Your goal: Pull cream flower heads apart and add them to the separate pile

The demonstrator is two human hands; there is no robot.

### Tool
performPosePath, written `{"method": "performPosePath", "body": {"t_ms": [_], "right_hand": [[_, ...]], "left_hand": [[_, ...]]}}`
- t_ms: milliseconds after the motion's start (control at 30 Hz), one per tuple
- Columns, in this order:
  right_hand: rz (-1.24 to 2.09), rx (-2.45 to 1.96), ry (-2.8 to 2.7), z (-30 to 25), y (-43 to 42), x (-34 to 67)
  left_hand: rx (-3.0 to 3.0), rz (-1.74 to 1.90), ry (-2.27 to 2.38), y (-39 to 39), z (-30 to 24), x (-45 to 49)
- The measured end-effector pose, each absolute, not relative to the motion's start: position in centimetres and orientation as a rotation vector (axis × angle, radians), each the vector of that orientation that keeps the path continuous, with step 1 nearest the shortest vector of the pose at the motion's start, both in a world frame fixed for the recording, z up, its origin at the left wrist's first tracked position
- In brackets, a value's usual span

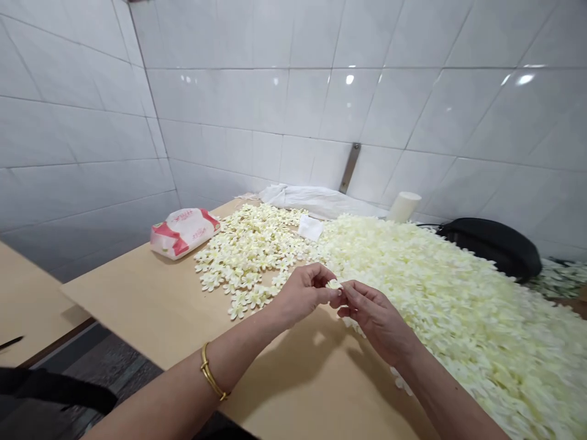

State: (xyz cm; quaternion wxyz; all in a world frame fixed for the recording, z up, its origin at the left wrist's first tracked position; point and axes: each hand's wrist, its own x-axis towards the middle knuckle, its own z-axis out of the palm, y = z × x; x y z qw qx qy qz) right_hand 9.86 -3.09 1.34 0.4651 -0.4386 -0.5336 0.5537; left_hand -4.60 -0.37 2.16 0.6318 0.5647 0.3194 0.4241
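Observation:
My left hand [303, 292] and my right hand [375, 316] meet above the wooden table [151, 305], both pinching one small cream artificial flower [334, 284] between their fingertips. A gold bangle [211, 376] sits on my left wrist. Just behind the left hand lies a spread of separated flowers [250, 247]. To the right stretches a large heap of cream flowers [458, 305], reaching under my right forearm.
A red and white tissue pack [183, 231] lies at the table's far left. A white cloth [316, 200], a white roll [403, 206] and a black bag [495, 244] sit along the tiled wall. A second table [27, 305] stands to the left across a gap.

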Motion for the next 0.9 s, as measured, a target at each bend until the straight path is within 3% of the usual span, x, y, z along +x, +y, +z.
{"method": "performPosePath", "body": {"t_ms": [500, 733, 900], "right_hand": [[1.038, -1.192, -1.314, 0.6, -2.2, 11.6], [0.402, -1.293, -1.69, 0.5, -3.0, 10.9], [0.594, -1.309, -1.581, -0.4, -2.5, 11.4]], "left_hand": [[0.998, 0.91, 0.628, 1.4, 0.3, -1.9], [1.128, 0.855, 0.669, 1.2, 0.1, -1.6], [1.055, 0.959, 0.751, 1.3, 0.1, -1.8]]}}
